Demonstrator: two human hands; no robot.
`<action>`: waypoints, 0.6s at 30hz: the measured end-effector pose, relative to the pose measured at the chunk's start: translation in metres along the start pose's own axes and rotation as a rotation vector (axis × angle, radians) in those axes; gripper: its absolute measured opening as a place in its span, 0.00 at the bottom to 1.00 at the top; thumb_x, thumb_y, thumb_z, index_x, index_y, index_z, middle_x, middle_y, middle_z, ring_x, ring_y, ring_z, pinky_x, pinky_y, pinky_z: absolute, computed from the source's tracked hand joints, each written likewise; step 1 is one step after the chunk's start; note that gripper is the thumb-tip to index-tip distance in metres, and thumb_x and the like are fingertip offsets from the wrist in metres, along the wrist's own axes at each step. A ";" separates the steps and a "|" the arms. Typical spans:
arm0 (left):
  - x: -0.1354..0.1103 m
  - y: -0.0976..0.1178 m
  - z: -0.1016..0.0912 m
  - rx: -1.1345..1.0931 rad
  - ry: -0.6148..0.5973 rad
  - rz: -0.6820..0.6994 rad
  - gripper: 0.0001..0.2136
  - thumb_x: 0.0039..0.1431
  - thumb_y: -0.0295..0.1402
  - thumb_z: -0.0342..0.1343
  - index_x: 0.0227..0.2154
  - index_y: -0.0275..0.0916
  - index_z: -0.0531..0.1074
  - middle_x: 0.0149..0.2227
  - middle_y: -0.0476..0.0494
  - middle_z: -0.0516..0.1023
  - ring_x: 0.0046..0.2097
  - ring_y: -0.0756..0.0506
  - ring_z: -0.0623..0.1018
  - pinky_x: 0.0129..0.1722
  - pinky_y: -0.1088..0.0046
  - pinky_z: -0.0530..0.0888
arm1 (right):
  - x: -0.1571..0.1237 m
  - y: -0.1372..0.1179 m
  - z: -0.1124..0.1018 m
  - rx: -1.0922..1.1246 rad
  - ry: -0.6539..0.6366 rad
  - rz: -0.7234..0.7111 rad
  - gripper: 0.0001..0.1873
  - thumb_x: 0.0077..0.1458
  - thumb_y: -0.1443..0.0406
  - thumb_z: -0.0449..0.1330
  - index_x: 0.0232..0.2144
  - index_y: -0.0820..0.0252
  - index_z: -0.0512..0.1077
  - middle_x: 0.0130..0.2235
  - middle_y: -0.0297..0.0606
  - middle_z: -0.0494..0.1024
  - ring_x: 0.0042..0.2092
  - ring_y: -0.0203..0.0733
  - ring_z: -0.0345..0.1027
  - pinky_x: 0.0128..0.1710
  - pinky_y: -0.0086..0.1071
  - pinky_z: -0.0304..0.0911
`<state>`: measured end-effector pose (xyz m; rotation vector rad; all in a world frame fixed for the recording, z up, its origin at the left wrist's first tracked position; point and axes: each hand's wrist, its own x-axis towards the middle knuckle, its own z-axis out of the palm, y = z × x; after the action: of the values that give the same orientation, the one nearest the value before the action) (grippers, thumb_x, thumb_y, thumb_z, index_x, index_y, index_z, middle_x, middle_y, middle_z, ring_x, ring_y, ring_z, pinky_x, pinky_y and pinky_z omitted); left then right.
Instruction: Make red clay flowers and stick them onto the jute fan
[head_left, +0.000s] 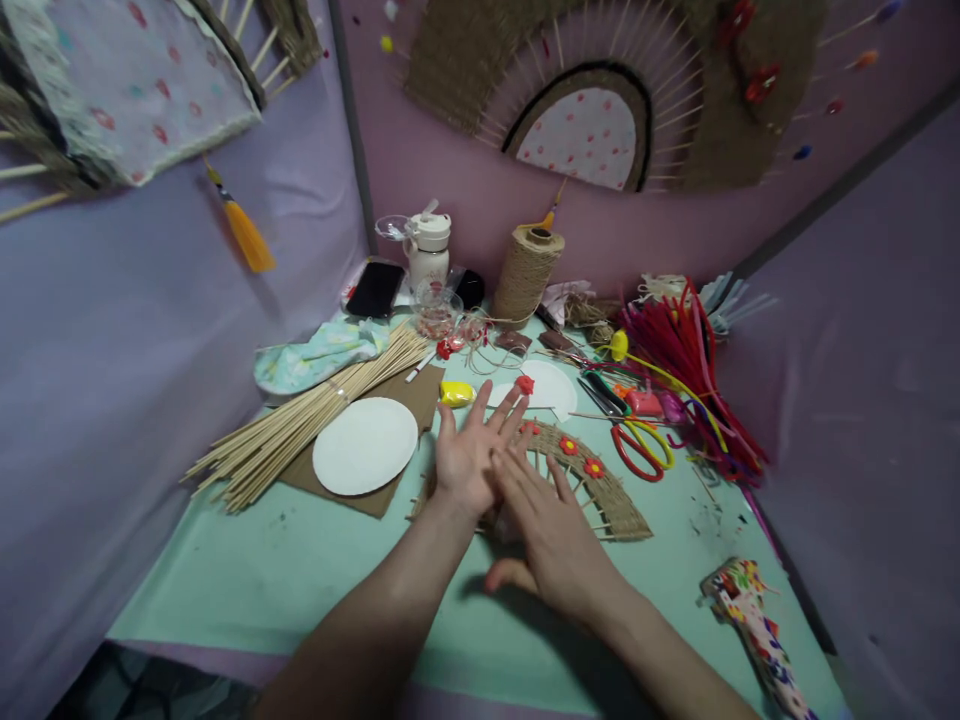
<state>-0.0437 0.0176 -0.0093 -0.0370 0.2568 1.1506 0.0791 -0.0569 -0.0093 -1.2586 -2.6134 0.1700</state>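
My left hand [474, 455] is palm up over the table, its fingers stretched out. Across its palm lie the fingertips of my right hand [551, 535], which is palm down with the fingers extended and the thumb apart. Whether anything small sits between them is hidden. Beneath both hands is a fan-shaped woven twine piece [622, 510] on sticks, decorated with red clay flowers [593, 468] with yellow centres. A small red lump [525, 385] shows by my left fingertips, in front of a white paper piece [551, 388]; I cannot tell what it rests on.
Thin sticks [315, 425], a white paper disc [365, 446] and yellow clay [457, 393] lie left. Behind stand a twine spool [527, 275] and a bottle [430, 250]. Scissors [637, 450], red pipe cleaners [679, 350] and a glue gun [757, 630] are right.
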 end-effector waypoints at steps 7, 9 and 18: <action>-0.005 -0.016 0.002 0.049 -0.049 -0.118 0.34 0.62 0.55 0.41 0.60 0.33 0.62 0.58 0.30 0.70 0.62 0.37 0.68 0.62 0.60 0.61 | 0.018 0.007 -0.007 0.237 0.123 0.061 0.58 0.53 0.35 0.45 0.69 0.65 0.28 0.69 0.55 0.47 0.70 0.55 0.36 0.66 0.57 0.41; -0.005 -0.014 0.003 0.043 -0.047 -0.114 0.34 0.63 0.54 0.41 0.61 0.31 0.62 0.58 0.30 0.71 0.61 0.37 0.69 0.62 0.62 0.61 | 0.012 0.007 -0.010 0.301 0.179 0.091 0.55 0.53 0.35 0.39 0.69 0.64 0.27 0.69 0.53 0.46 0.70 0.54 0.33 0.66 0.55 0.42; -0.006 -0.019 0.005 0.022 -0.029 -0.165 0.33 0.63 0.53 0.42 0.61 0.31 0.62 0.57 0.28 0.71 0.63 0.36 0.67 0.63 0.56 0.60 | 0.009 0.010 0.002 0.168 0.151 0.134 0.56 0.53 0.34 0.40 0.68 0.63 0.26 0.69 0.53 0.47 0.70 0.57 0.33 0.66 0.60 0.35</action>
<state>-0.0275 0.0055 -0.0050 -0.0218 0.2363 0.9838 0.0811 -0.0439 -0.0117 -1.3319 -2.3368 0.2996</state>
